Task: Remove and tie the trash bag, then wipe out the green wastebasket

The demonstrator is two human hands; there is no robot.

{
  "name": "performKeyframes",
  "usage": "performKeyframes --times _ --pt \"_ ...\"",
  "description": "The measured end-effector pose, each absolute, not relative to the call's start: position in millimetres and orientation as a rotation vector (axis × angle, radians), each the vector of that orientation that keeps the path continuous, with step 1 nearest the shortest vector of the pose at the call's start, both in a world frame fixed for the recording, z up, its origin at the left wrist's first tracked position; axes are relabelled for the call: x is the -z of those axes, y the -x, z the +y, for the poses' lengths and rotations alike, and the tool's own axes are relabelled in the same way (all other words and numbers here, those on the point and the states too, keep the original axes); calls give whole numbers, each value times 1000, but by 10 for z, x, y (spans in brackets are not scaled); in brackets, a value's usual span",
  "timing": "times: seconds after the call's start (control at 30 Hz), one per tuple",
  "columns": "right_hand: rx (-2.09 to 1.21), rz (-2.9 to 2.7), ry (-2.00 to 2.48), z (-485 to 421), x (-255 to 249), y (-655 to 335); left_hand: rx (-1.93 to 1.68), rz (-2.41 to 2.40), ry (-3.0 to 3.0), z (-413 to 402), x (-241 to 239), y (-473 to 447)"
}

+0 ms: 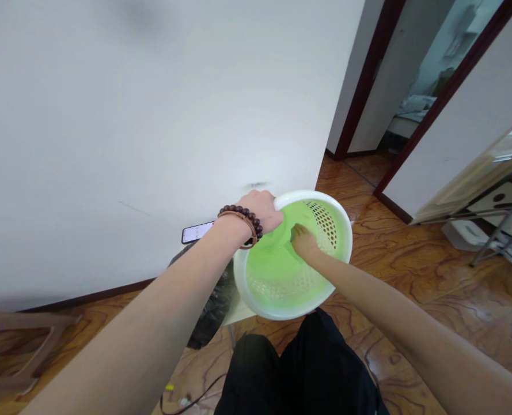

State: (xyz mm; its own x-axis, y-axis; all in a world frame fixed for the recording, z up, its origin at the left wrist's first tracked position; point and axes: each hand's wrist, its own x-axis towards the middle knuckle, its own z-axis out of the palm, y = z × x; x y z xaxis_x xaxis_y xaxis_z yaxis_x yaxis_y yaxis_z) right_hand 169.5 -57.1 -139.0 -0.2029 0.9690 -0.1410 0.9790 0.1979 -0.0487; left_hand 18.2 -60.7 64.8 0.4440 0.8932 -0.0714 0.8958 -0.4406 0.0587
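Note:
A green plastic colander basket (277,253) with a white rim and rows of holes in its side is tilted up in front of my knees. My left hand (263,208), with a dark bead bracelet and a brown band at the wrist, is closed over the basket's far left rim. Inside the basket, my right hand (304,242) reaches down to the green bottom with its fingers curled together. Whatever those fingers hold, if anything, is too small and blurred to name.
A phone (197,231) with a lit screen lies left of my left wrist, against the white wall. Below it hangs a black plastic bag (215,308) beside a pale tabletop (238,311). A brown plastic stool (26,346) stands at the lower left. A cable (195,399) crosses the wooden floor.

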Motion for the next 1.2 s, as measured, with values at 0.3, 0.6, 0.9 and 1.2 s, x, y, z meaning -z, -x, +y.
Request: performKeyframes --times 0.3,0.6,0.9,1.2 --pt "735 2453 -1969 -948 1647 -916 -132 1626 -2549 -787 -475 -149" --pt "178 2385 -2053 -1005 1675 -1595 -167 1742 -2524 -1033 -379 68" --pt "968 2514 -1739 -1278 1464 -1071 -222 1824 -2457 -1091 -335 46" --pt "698 2423 -1709 -1230 1409 -1527 -257 1858 -2413 -1182 -257 267"
